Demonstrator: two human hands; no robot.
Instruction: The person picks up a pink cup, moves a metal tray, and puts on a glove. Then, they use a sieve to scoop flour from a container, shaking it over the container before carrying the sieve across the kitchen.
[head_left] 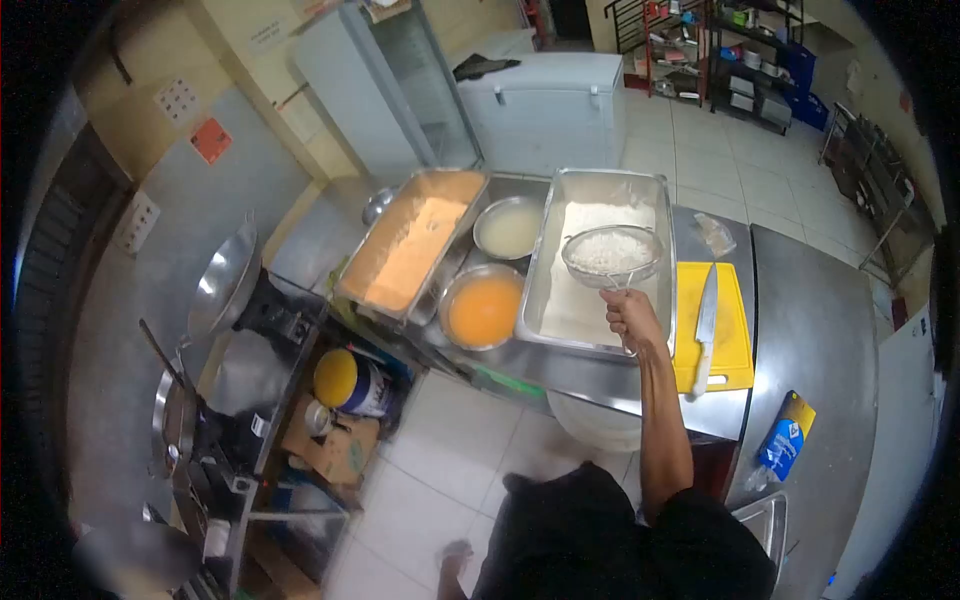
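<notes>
My right hand (632,315) grips the handle of a wire-mesh sieve (612,254) filled with white flour, held over a large steel tray (560,320) that holds more white flour. A round steel bowl of orange liquid (484,308) sits just left of the tray. Behind that bowl is a smaller bowl of pale liquid (510,229). A long tray of orange crumbs (412,250) lies further left. My left hand is out of sight.
A yellow cutting board (738,345) with a knife (705,325) lies right of the flour tray on the steel counter (820,330). A blue packet (784,440) rests near the counter's front. A stove with woks (222,282) stands at left. A chest freezer (545,105) is behind.
</notes>
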